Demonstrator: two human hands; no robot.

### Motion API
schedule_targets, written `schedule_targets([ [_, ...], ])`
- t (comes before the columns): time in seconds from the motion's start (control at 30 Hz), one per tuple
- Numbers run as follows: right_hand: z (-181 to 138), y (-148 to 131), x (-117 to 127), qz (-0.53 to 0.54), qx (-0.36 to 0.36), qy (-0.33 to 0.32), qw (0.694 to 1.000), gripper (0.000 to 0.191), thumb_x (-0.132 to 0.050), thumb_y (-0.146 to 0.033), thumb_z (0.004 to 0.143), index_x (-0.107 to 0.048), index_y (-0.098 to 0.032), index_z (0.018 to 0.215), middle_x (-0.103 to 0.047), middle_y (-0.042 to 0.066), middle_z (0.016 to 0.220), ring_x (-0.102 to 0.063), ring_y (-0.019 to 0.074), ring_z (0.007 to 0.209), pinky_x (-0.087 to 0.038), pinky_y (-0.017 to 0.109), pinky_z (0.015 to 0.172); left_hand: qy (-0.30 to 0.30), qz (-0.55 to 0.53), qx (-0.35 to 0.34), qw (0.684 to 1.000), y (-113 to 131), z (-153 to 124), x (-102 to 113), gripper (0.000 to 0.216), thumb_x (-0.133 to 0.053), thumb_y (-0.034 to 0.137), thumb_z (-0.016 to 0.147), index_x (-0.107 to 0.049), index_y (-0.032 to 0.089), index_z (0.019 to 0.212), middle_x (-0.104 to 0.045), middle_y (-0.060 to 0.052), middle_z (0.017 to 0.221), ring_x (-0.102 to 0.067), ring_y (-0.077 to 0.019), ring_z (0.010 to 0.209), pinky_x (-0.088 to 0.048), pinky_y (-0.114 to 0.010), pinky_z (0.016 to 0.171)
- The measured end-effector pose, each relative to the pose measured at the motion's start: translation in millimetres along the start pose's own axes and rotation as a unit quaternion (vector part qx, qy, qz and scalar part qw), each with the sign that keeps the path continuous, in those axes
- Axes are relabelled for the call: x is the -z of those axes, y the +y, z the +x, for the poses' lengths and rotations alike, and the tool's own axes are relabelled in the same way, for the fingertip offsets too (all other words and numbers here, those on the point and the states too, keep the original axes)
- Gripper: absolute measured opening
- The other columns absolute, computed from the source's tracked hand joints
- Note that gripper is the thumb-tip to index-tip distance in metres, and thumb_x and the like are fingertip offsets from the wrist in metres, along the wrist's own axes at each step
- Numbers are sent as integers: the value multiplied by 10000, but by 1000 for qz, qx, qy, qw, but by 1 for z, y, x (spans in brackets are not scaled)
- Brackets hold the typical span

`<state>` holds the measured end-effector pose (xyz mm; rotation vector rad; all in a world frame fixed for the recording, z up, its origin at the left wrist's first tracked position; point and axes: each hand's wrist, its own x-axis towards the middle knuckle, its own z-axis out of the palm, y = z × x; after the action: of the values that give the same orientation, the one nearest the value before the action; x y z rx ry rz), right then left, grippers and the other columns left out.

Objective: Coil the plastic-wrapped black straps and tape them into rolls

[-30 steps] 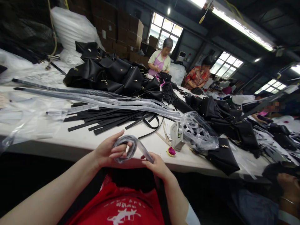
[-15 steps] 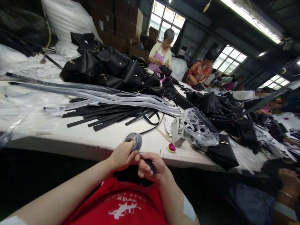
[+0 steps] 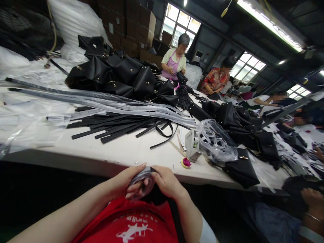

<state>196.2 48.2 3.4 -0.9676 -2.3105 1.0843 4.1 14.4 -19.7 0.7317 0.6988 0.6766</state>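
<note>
Both hands, the left hand (image 3: 126,184) and right hand (image 3: 165,180), pinch a plastic-sleeved strap coil (image 3: 142,180) between their fingers just below the desk (image 3: 121,152) edge, apparently mid-winding; tucking the loose end calls for a firm grip.

Both hands lowered below table edge, coiled strap (image 3: 141,181) now wound tighter

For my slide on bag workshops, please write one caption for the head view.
Both hands, left hand and right hand, hold a coiled plastic-wrapped strap before a table of black straps.
</note>
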Motion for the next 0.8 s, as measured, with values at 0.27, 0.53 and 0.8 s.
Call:
schedule_targets([
  [0.27, -6, 22, -37, -93, -77, -56, 991, 448, -329, -512, 971, -583, -148, 1034, -677, 109, 921, -615, 220, 819, -437, 301, 731, 150, 67, -37, 986, -25, 7, 9, 528, -541, 689, 760, -592, 164, 735, -541, 29, 444, -492, -130, 372, -403, -234, 406],
  [0.53, 10, 41, -14, -118, -98, -211, 965, 470, -400, -563, 936, -693, -194, 927, -718, 27, 817, -639, 147, 699, -430, 217, 616, 216, 255, -47, 941, -68, -3, 18, 500, -464, 653, 798, -669, 207, 892, -630, -7, 593, -489, -151, 389, -374, -260, 401],
  [0.8, 61, 104, 74, -358, -301, 98, 878, 329, -412, -100, 891, -656, -48, 1105, -621, 247, 1128, -585, 303, 1090, -413, 390, 919, 225, 222, -21, 949, -75, -6, 22, 642, -474, 772, 698, -683, 198, 896, -573, 15, 511, -449, -111, 349, -278, -211, 353],
])
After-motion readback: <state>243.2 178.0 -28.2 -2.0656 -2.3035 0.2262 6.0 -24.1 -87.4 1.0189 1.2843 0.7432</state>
